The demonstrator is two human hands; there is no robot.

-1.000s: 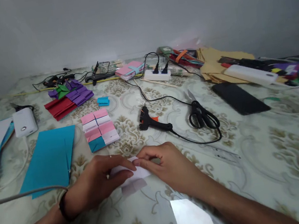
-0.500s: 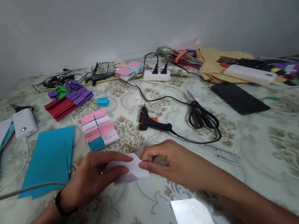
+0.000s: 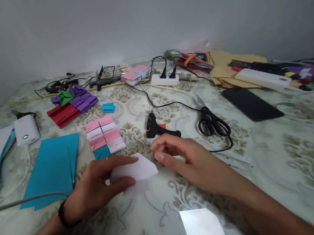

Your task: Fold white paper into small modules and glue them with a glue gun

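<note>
Between the thumb and fingers of my left hand is a folded piece of white paper, held just over the tablecloth. My right hand is beside the paper's right end, apart from it, with fingers curled and a gap between thumb and fingertips; nothing shows in them. Behind the hands lie folded pink, white and blue paper pieces in two columns. A black glue gun rests past my right hand. Nearer me is another white paper sheet.
Blue paper sheets and a white power bank lie left. Black-handled scissors and a black phone lie right. Red folded papers, a power strip and brown envelopes sit toward the wall.
My right hand has let go of the white paper and moved up and right. The paper's right end has risen a little, still in my left hand.
</note>
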